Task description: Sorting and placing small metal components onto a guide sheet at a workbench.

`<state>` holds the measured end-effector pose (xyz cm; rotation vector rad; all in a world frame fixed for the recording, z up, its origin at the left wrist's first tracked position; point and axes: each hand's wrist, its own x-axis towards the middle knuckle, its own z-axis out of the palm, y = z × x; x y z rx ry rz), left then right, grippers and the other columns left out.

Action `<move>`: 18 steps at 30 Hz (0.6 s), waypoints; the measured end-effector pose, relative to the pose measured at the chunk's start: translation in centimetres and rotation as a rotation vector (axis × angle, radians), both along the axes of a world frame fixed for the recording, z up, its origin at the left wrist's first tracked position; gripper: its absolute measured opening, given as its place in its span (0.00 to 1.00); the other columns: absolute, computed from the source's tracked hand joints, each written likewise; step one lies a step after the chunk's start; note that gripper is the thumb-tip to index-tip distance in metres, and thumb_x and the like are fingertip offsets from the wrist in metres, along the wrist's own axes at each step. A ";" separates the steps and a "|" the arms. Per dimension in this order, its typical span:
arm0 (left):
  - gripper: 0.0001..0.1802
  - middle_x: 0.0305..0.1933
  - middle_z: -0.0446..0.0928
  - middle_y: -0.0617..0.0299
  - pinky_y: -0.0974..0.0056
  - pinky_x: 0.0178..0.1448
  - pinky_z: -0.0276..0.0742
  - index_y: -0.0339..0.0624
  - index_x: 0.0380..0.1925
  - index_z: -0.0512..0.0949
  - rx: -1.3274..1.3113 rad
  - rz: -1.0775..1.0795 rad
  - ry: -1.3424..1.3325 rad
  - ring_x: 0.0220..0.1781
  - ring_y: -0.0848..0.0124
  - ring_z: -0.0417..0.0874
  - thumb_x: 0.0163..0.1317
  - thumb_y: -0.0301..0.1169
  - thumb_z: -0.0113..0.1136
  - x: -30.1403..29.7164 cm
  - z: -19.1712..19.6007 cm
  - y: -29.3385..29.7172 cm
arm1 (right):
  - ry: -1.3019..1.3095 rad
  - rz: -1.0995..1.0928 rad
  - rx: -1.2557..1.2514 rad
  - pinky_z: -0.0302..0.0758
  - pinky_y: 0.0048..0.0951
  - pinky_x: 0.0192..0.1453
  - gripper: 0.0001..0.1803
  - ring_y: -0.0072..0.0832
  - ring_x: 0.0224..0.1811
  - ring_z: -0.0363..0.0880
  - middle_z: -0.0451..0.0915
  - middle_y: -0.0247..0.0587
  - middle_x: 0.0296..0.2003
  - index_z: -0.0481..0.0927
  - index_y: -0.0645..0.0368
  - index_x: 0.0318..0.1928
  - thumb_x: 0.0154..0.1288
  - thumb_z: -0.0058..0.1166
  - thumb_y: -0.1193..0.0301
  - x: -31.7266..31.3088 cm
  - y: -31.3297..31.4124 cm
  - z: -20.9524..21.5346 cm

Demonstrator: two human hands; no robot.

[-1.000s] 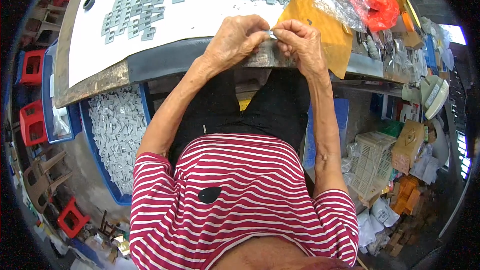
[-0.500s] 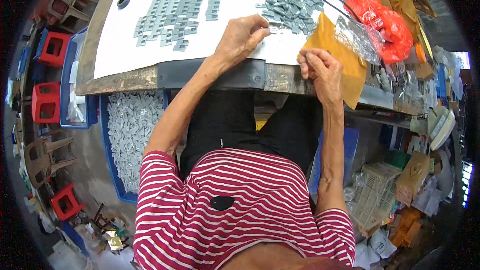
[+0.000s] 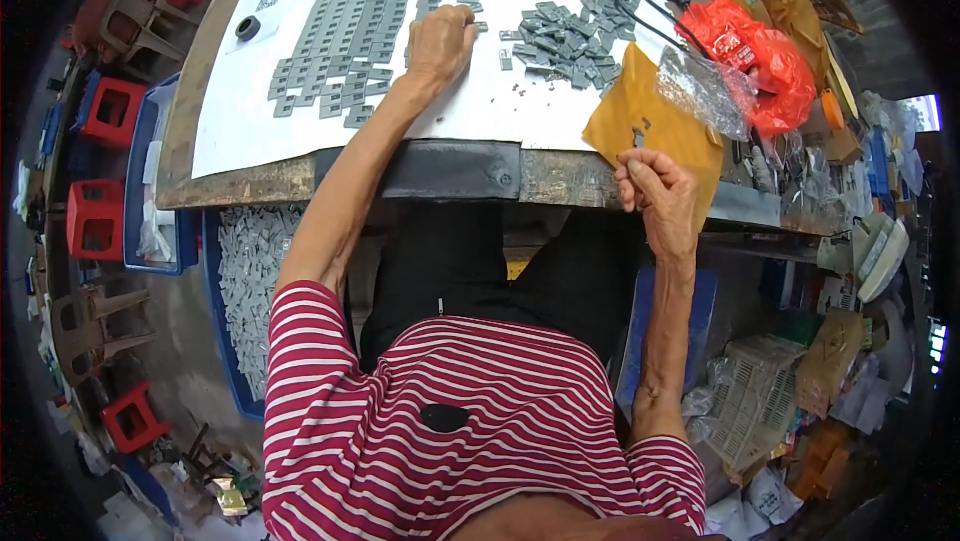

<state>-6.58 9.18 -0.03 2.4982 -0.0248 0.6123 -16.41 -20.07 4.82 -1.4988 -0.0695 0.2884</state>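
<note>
Crowding left hand (image 3: 440, 41): grey parts (image 3: 350, 31)

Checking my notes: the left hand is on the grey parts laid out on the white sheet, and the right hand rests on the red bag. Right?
Not quite. The head view shows the right hand at the table edge by the brown envelope, apart from the red bag. The left hand is on the grey parts.

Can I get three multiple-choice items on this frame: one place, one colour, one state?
1. Where is the left hand?
A. On the rows of grey parts
B. In the blue bin under the bench
C. On the red bag

2. What colour is the envelope by the right hand?
A. White
B. Green
C. Yellow-brown

3. How is the right hand?
A. Flat on the sheet
B. Curled at the bench edge
C. On the lap

A: hand rests on the rows. C: envelope is yellow-brown. B: fingers curl by the edge.
</note>
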 end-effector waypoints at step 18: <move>0.05 0.27 0.77 0.64 0.60 0.37 0.64 0.47 0.27 0.77 0.234 0.056 -0.093 0.30 0.66 0.78 0.50 0.32 0.59 2.4 -0.9 1.9 | 0.020 -0.013 -0.010 0.67 0.17 0.23 0.08 0.18 0.21 0.71 0.75 0.38 0.26 0.75 0.69 0.36 0.60 0.48 0.75 -0.9 -2.3 -0.9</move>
